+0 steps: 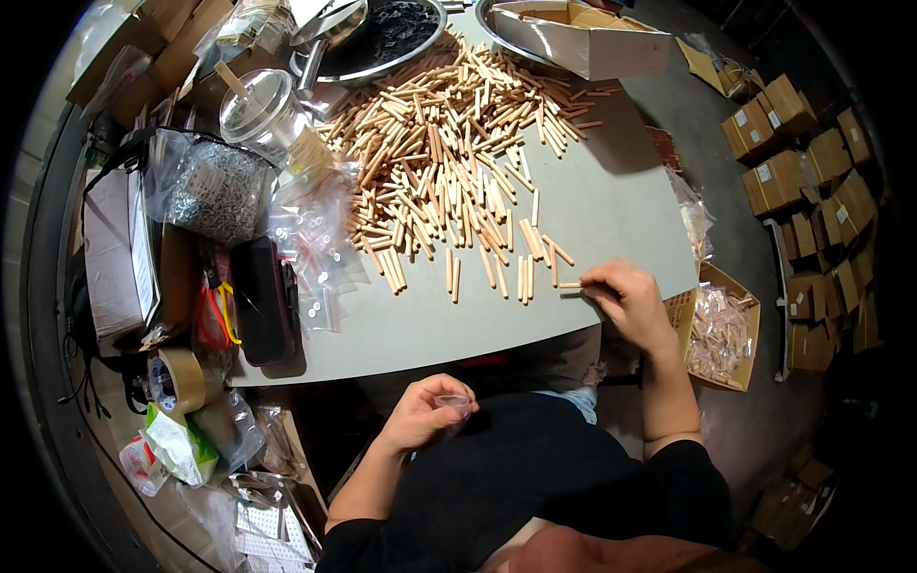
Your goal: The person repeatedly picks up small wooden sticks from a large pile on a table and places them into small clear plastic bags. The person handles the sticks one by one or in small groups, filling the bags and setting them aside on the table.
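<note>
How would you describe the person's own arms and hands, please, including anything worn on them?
Short, plain black fabric sleeves end near the elbows, leaving the forearms bare. The left hand and the right hand are ungloved, and no watch or bracelet shows. No cables or markings are visible on them.

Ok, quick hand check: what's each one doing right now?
Left hand: closed, holding a small clear plastic bag.
Right hand: closed, fingertips at one end of a wooden stick.
</note>
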A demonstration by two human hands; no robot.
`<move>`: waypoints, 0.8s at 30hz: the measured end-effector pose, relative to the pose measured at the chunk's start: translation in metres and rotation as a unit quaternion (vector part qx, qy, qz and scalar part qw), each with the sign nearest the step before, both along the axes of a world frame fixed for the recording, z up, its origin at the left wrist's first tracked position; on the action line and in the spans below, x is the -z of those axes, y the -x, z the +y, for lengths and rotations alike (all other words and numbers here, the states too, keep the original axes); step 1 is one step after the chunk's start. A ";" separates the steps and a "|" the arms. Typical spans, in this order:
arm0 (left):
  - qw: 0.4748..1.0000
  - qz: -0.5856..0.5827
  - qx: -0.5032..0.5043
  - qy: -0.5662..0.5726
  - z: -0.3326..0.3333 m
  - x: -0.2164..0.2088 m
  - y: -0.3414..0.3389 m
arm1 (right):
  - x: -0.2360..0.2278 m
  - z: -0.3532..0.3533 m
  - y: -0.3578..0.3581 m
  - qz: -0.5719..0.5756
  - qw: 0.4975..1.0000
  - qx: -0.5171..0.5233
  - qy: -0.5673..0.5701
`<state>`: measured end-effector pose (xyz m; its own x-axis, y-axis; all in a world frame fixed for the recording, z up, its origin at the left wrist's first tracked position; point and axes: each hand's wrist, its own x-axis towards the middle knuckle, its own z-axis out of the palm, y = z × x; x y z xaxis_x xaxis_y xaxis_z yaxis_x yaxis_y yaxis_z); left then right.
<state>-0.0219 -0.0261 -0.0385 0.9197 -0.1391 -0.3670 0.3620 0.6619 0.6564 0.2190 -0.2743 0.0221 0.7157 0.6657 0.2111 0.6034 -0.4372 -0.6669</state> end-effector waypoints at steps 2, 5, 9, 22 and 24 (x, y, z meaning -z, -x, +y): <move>0.999 -0.010 0.021 -0.045 -0.001 -0.008 -0.005 | -0.005 -0.001 -0.008 -0.040 0.998 -0.019 0.044; 0.990 -0.061 0.041 -0.122 -0.003 -0.018 -0.011 | -0.006 0.005 -0.018 0.009 0.998 -0.051 0.029; 0.975 -0.085 0.070 -0.193 -0.003 -0.016 -0.014 | -0.007 0.023 -0.030 -0.013 0.994 -0.106 0.017; 0.928 -0.177 0.073 -0.319 -0.009 -0.006 -0.024 | 0.001 -0.002 -0.030 -0.063 0.993 -0.094 0.041; 0.936 -0.151 0.083 -0.307 -0.010 -0.009 -0.025 | 0.001 -0.005 -0.026 -0.075 0.993 -0.082 0.033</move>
<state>0.0036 -0.0363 -0.0292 0.9790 -0.1369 -0.1509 0.1626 0.0785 0.9836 0.2451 -0.2797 0.0210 0.5609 0.7865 0.2584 0.7602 -0.3656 -0.5371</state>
